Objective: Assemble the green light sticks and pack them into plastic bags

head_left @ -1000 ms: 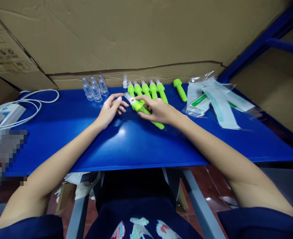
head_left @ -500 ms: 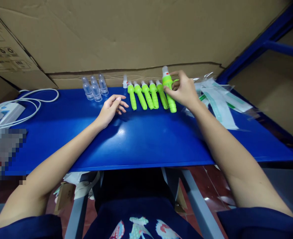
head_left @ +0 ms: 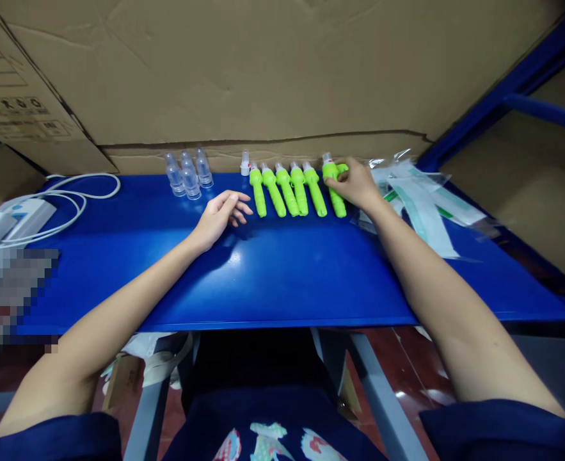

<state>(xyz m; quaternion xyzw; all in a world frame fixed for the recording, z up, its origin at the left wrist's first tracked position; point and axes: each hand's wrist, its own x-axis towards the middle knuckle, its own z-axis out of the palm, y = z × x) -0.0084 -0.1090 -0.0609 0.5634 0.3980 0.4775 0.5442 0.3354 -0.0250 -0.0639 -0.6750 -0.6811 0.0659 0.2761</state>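
Observation:
My right hand (head_left: 356, 184) is closed on a lime-green flashlight-shaped stick (head_left: 338, 200) with a clear tip, at the right end of a row. Thumb and fingers grip its upper part, and its lower end seems to rest on the table. Several matching green sticks (head_left: 287, 197) lie side by side to the left, tips towards the cardboard. My left hand (head_left: 219, 216) is held low over the blue table, holding nothing, with loosely curled fingers apart, near the leftmost stick. A small clear cap with a white base (head_left: 245, 164) stands behind that stick.
Several clear plastic bottle-shaped caps (head_left: 189, 181) stand at the back left. White cables (head_left: 78, 200) and a power strip (head_left: 32, 221) lie at far left. Plastic-wrapped packets (head_left: 423, 218) lie right of my right hand. A cardboard wall (head_left: 272, 77) borders the blue table (head_left: 282, 275) behind.
My right hand has lowered the green stick to the right end of the row, a little apart from its neighbour. My left hand has hardly moved; the view has shifted slightly.

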